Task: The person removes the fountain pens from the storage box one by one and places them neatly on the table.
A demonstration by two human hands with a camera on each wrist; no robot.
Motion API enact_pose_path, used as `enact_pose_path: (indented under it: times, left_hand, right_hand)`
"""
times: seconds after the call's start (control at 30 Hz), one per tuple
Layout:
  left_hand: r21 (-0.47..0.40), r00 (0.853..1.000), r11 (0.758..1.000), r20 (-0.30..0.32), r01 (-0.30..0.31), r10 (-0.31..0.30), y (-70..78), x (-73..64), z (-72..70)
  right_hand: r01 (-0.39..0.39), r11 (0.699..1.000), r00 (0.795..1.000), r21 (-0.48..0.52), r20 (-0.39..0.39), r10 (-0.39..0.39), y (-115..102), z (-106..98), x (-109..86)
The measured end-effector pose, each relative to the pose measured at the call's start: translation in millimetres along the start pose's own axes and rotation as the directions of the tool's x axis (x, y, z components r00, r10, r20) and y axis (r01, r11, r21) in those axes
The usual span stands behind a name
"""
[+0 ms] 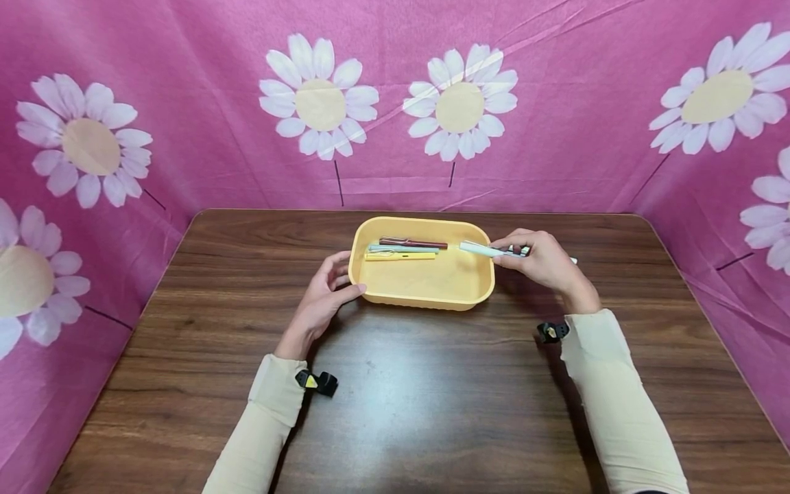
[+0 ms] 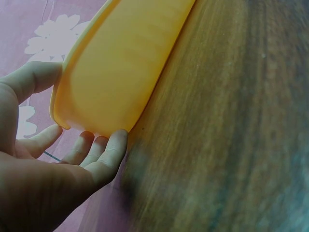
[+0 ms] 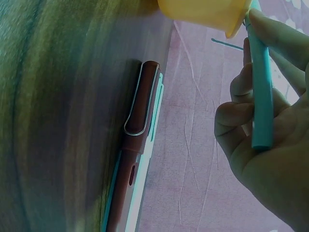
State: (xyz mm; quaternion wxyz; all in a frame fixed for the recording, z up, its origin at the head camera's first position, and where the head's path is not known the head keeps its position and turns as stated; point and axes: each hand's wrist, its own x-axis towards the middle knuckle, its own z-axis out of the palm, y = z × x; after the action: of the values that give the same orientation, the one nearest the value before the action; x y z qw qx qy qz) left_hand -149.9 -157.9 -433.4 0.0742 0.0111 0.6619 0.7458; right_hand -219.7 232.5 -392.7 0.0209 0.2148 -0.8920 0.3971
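A yellow plastic basket (image 1: 426, 300) stands on the table, and my left hand (image 1: 327, 291) holds its left end. In the left wrist view the thumb lies at the rim while the fingertips (image 2: 116, 145) touch the outer wall low down. My right hand (image 1: 543, 261) pinches a pale turquoise pen (image 3: 262, 96), whose clip end reaches over the basket's right rim. Inside the basket lie a dark red pen (image 1: 426, 244), a light blue pen (image 1: 432, 250) and a yellow pen (image 1: 401, 256), side by side toward the left.
Under the right hand, a dark red pen (image 3: 145, 96) and a pale pen (image 3: 140, 183) lie together on the brown wooden table (image 1: 432, 412). A pink flowered cloth (image 1: 389, 178) hangs behind the table and along both sides.
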Motion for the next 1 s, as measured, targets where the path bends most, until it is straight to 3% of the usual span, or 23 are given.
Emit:
enact_pose_path:
  times: [0.5,0.77,1.0]
  left_hand:
    - [-0.013,1.0,1.0,0.003,0.001,-0.001,0.3,0.4,-0.3]
    - [-0.013,1.0,1.0,0.003,0.0,0.0,0.7,1.4,-0.2]
    - [-0.016,1.0,1.0,0.0,0.006,-0.006,-0.2,1.0,-0.8]
  right_hand:
    - [-0.001,1.0,1.0,0.023,-0.007,0.001,2,-1,-1.9]
    - [0.055,0.998,0.996,0.015,-0.066,-0.054,6,3,-4.0]
    - [0.037,0.999,0.998,0.015,-0.056,-0.036,-18,-2,-10.0]
